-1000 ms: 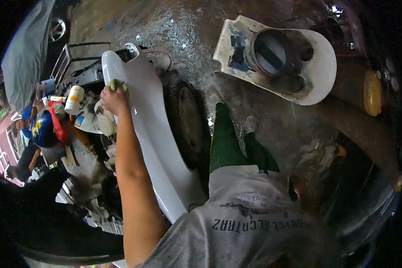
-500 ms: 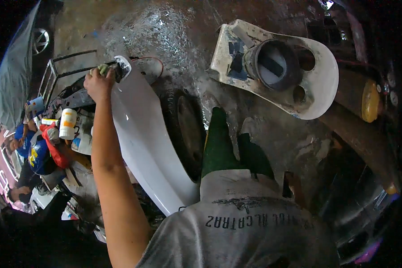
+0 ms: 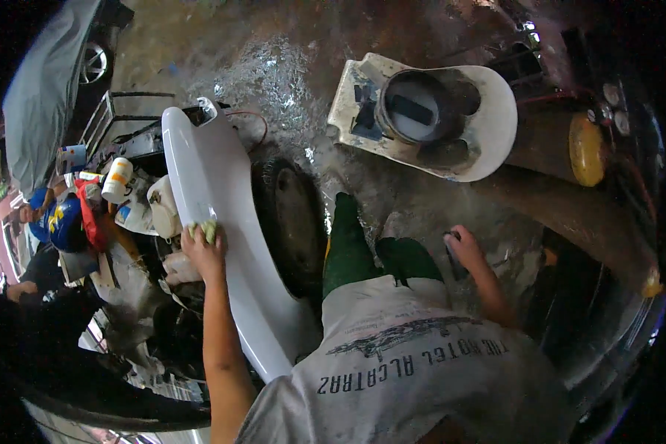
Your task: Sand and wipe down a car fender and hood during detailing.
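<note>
A crumpled yellow-green cloth or sponge [image 3: 209, 231] is under the fingers of my left hand [image 3: 203, 253]. That hand presses it on the inner edge of a glossy white car fender [image 3: 226, 196], about midway along its length. The fender curves over a dark wheel [image 3: 292, 222]. Away from the car, to the right of my legs, my right hand [image 3: 466, 250] is closed around a small dark object, mostly hidden by the fingers.
A pale plastic stool [image 3: 488, 159] on the wet floor carries a dark bucket [image 3: 388, 111] with cloudy liquid and a dark block. The engine bay holds a white container [image 3: 163, 209] and a white-and-orange canister [image 3: 117, 180]. A person [image 3: 41, 259] is at far left.
My left hand has moved the cloth or sponge from the fender's far end back to its middle. My right hand has come into view at the right.
</note>
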Demonstrator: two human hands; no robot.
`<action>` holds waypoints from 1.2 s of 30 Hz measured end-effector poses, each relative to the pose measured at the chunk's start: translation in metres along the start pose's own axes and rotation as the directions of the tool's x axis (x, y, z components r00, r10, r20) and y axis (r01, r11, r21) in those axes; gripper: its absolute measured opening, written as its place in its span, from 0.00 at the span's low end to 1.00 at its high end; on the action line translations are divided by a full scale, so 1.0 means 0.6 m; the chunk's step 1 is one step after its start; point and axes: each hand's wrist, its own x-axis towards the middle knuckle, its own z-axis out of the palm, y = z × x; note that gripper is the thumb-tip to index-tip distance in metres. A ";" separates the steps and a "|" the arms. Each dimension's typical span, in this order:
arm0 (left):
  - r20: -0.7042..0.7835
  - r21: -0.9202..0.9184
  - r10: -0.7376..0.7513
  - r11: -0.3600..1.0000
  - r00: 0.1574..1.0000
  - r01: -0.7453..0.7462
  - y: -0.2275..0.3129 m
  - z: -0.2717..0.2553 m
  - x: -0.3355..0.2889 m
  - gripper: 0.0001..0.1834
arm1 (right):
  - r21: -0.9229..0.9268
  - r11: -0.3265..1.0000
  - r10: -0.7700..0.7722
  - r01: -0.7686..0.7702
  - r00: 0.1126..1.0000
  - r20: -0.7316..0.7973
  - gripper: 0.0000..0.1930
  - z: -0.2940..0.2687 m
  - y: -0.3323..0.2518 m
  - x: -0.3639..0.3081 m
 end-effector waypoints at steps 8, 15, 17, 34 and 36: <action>0.184 0.077 -0.111 0.992 0.977 0.098 0.041 -0.107 -0.296 0.37 | 0.181 0.974 -0.143 0.135 0.989 0.032 0.18 -0.062 -0.144 0.030; 0.077 -0.072 0.045 0.997 0.996 -0.039 -0.016 -0.036 -0.132 0.40 | 0.366 0.929 -0.011 0.058 0.991 -0.130 0.24 -0.078 -0.188 0.205; -0.009 -0.034 0.067 0.997 0.998 -0.068 -0.044 -0.026 -0.088 0.38 | 0.583 0.812 -0.052 0.023 0.998 0.033 0.28 -0.089 -0.271 0.259; 0.074 0.025 0.118 0.992 0.990 -0.120 -0.069 -0.012 -0.013 0.36 | -0.554 0.794 -0.172 0.250 0.967 0.191 0.30 0.050 -0.264 0.708; 0.079 0.035 0.116 0.992 0.990 -0.119 -0.064 -0.011 -0.009 0.35 | -0.553 0.776 -0.209 0.303 0.951 0.227 0.28 0.102 -0.202 0.724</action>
